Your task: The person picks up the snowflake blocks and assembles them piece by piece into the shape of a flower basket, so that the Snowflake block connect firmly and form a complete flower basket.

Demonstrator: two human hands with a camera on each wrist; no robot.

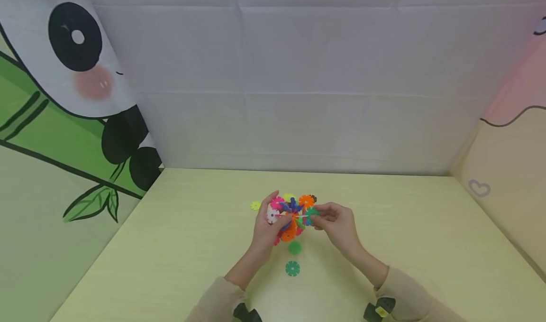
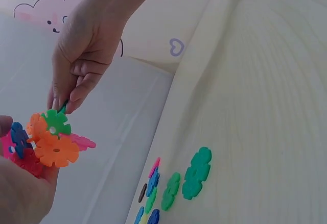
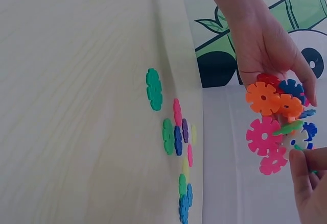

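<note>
A cluster of interlocked notched plastic discs (image 1: 288,234), in orange, pink, blue, white and green, is held above the table. My left hand (image 1: 265,227) grips it from the left, thumb across its front. At the cluster's right side, my right hand (image 1: 339,221) pinches a green notched disc (image 1: 313,212) between thumb and fingertips. In the left wrist view, the orange disc (image 2: 57,151) of the cluster faces the camera, and the right hand (image 2: 87,55) reaches down to it. The right wrist view shows a pink disc (image 3: 263,136) on the cluster's near side. Whether the pinched disc is slotted in, I cannot tell.
Two loose discs, a green one (image 1: 294,247) and a teal one (image 1: 292,268), lie on the pale table (image 1: 170,246) nearer the body. A yellow disc (image 1: 255,206) lies left of the hands. Several more loose discs lie behind the cluster, partly hidden. A white backdrop (image 1: 298,132) stands behind.
</note>
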